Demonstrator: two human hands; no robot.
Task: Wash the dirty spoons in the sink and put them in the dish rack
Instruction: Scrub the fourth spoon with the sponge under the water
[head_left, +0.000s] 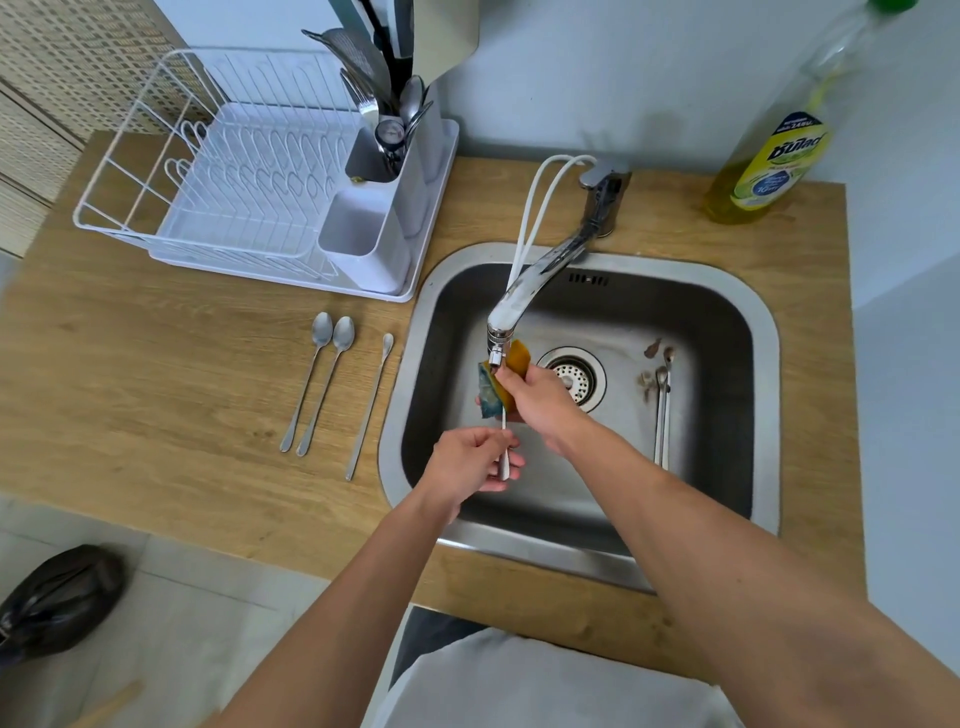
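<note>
Over the steel sink (763, 332), my left hand (475, 457) pinches the handle of a spoon (503, 447) that points up toward the tap. My right hand (540, 402) grips a yellow and blue sponge (498, 382) folded around the spoon's upper end, just under the faucet spout (511, 306). Two dirty spoons (662, 415) lie on the sink floor at the right, with brown smears near their bowls. Three spoons (332, 384) lie on the wooden counter left of the sink. The white dish rack (156, 171) stands at the back left.
The rack's cutlery holder (384, 156) holds several utensils; its near compartment (358, 239) is bare. A bottle of yellow dish soap (769, 166) stands at the back right of the counter (156, 364). A black bag (57, 597) lies on the floor at the lower left.
</note>
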